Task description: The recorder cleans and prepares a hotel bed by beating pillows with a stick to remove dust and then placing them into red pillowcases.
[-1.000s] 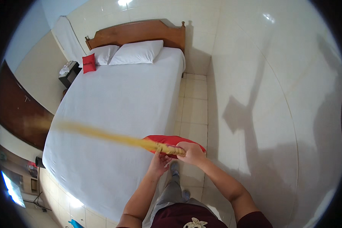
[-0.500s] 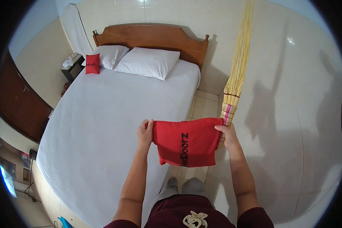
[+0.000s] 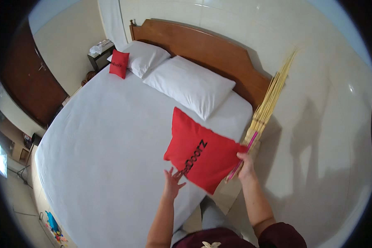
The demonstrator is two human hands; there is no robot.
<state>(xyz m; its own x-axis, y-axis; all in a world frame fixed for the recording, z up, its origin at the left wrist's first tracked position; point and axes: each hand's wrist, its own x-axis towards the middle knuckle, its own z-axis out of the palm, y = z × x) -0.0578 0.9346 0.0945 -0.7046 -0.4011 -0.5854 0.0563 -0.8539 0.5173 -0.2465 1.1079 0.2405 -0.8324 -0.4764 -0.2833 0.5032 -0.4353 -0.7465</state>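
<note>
My right hand [image 3: 246, 166] grips a corner of a red cushion [image 3: 206, 144] with dark lettering, together with the bound handle of a stick broom [image 3: 265, 111]. The broom's pale bristles point up and away to the right, and a pink band runs along its handle. Beside the cushion's lower left edge, my left hand [image 3: 173, 182] has its fingers spread and holds nothing; whether a fingertip touches the fabric I cannot tell. The cushion is tilted above the right side of the bed, which wears a white sheet [image 3: 99, 153].
Two white pillows [image 3: 190, 84] lie against the wooden headboard [image 3: 202, 45]. A smaller-looking red cushion [image 3: 119, 64] leans on the left pillow. Beyond stands a dark bedside cabinet [image 3: 100, 58] with a white bundle on top. A tiled wall [image 3: 330, 136] rises on the right.
My left hand has let go of the cushion and opened. The cushion has turned and swung over the bed, held by my right hand. The view has shifted, and the broom leans further right.
</note>
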